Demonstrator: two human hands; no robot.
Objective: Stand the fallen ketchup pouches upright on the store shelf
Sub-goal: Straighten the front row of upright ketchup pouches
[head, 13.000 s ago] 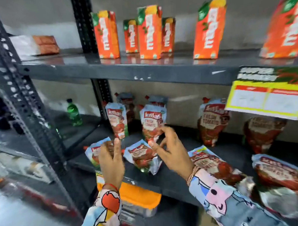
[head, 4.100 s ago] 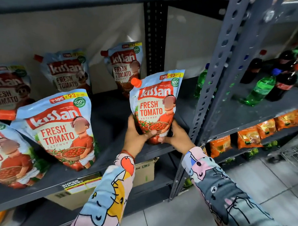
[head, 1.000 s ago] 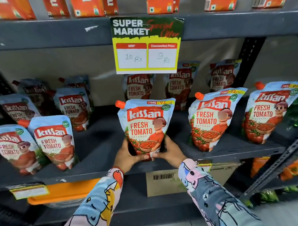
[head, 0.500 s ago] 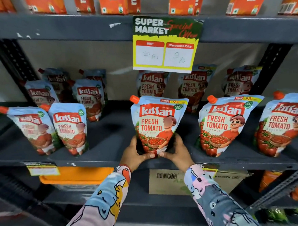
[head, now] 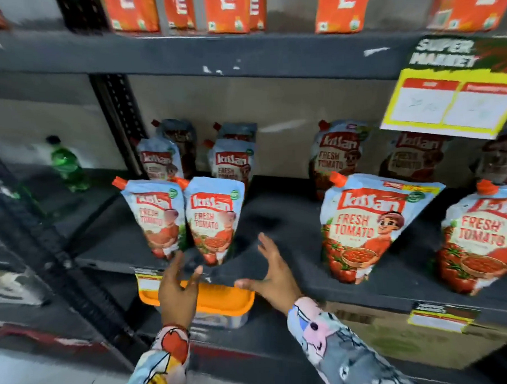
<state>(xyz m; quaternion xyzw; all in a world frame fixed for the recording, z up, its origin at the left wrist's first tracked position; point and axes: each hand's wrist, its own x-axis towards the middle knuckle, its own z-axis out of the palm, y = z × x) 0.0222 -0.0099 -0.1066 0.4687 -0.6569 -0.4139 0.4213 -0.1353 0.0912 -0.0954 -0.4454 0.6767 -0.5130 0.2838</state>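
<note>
On the grey shelf (head: 278, 266), all ketchup pouches in view are stood upright: two touching side by side at front left, first (head: 156, 216) and second (head: 214, 219), two larger at front right (head: 373, 227) (head: 486, 239), and more lined along the back (head: 233, 160). Left hand (head: 176, 291) is held empty just below the left pair, fingers extended and close together, fingertips near the second pouch's base; contact cannot be told. Right hand (head: 272, 273) is held open over bare shelf, fingers spread, nothing gripped. Orange cartons (head: 227, 10) are seen on the upper shelf, a yellow price sign (head: 449, 105) hung at right, a green bottle (head: 66, 168) at left, an orange-lidded tub (head: 222, 300) below.
</note>
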